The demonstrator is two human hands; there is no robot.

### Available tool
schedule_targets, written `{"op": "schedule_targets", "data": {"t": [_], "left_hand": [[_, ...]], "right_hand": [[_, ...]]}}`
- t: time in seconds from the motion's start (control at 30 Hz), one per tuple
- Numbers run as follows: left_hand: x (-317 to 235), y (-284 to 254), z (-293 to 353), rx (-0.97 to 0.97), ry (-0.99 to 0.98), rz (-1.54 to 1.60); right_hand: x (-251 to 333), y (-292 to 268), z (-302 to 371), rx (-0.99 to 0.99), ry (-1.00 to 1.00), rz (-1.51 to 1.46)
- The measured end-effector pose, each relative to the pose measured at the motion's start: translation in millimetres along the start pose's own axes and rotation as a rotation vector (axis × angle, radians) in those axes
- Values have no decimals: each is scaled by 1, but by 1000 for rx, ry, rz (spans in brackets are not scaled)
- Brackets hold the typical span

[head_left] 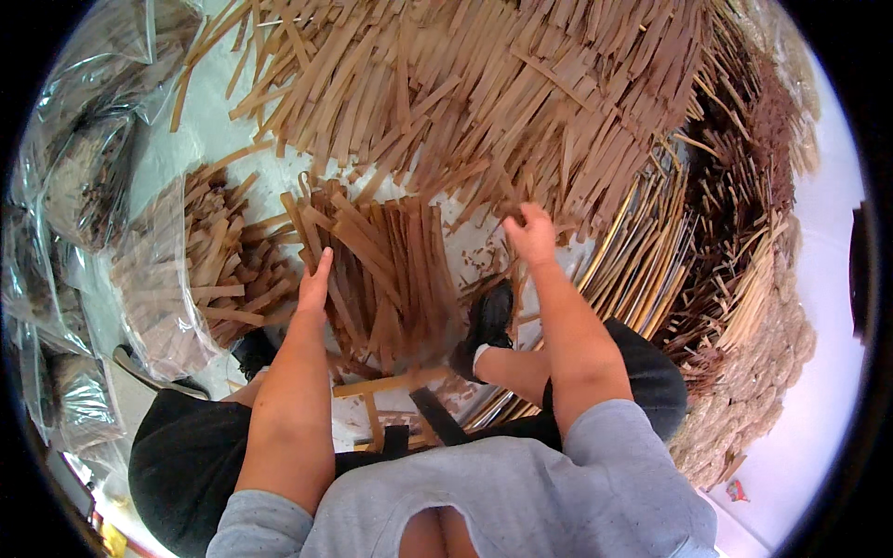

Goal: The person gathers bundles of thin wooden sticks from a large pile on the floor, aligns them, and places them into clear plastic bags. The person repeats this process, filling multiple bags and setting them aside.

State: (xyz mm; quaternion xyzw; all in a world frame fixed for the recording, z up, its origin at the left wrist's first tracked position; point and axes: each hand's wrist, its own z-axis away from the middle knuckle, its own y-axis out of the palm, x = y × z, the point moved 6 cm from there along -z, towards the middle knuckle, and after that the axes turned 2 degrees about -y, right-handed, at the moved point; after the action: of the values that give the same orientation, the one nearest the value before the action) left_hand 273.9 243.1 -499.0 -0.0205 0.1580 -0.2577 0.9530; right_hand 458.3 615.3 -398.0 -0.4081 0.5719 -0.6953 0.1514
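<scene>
My left hand [316, 286] lies along the left side of a bundle of flat brown strips [395, 270], its visible fingers stretched out. The strips in this bundle mostly run away from me, with a few crossing on top at a slant. To the right of it, my right hand [533, 238] is closed with curled fingers at the near edge of a large heap of brown strips [484, 84]. What it grips, if anything, is too small to make out. Both hands are apart, on either side of the bundle.
Another pile of strips [233, 246] lies at left beside clear plastic bags [88, 167]. On the right stand thin yellowish sticks [642, 242], darker strip bundles [735, 205] and a stack of pale bundles [763, 363]. A wooden frame [391, 381] is between my legs, near my black shoe [490, 321].
</scene>
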Motion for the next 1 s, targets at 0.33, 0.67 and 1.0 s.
{"op": "schedule_targets", "data": {"t": [0.33, 0.67, 1.0], "left_hand": [[12, -6, -22, 82, 27, 85], [-2, -4, 8, -8, -49, -18], [0, -6, 5, 14, -54, 5]], "right_hand": [[58, -35, -54, 963, 278, -392], [6, -42, -48, 882, 726, -1175], [-94, -4, -37, 42, 851, -613]]}}
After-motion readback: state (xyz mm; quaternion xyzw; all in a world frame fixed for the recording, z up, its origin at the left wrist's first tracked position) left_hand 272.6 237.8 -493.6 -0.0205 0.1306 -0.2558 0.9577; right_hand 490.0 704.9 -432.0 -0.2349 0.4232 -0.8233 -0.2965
